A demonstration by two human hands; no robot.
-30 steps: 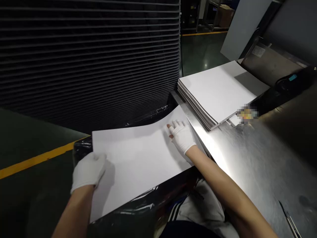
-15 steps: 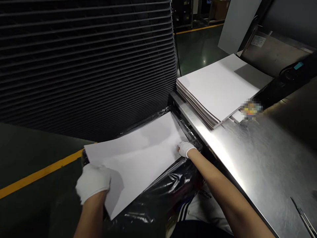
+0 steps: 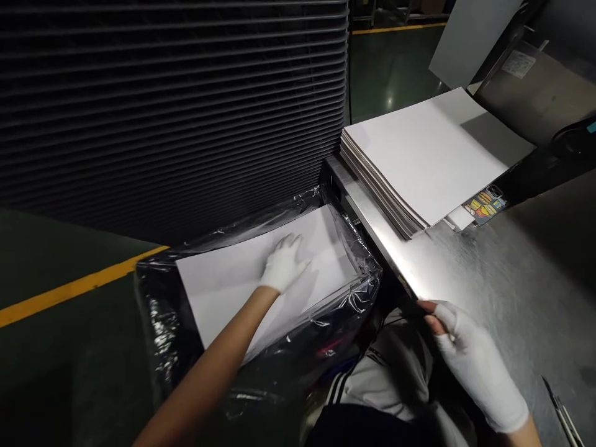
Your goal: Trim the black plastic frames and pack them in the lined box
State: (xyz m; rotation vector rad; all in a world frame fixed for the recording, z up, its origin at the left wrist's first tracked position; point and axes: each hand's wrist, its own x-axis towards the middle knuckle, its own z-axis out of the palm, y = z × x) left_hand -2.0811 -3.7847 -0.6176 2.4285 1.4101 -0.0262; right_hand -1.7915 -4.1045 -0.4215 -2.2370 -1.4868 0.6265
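Observation:
A white sheet (image 3: pixel 228 273) lies in a box lined with shiny black plastic film (image 3: pixel 161 329). My left hand (image 3: pixel 282 267), in a white glove, rests on the sheet with its fingers spread, holding nothing. At the near edge of the metal table (image 3: pixel 526 285), my right hand (image 3: pixel 470 347) is closed, its bare thumb and fingertip pinched together. Between them is what looks like a thin black cord (image 3: pixel 404 315), running off to the left; its ends are hidden.
On the table stands a stack of large white sheets (image 3: pixel 428 149), beside a phone in a colourful case (image 3: pixel 487 205). Thin metal tools (image 3: pixel 561 410) lie at the right. A black ribbed rack (image 3: pixel 186 112) rises behind the box. A yellow line (image 3: pixel 79 285) crosses the floor.
The white sheet has gone down flat into the lined box, and both hands let go of its edges. My left hand moved onto its middle; my right hand moved to the table edge.

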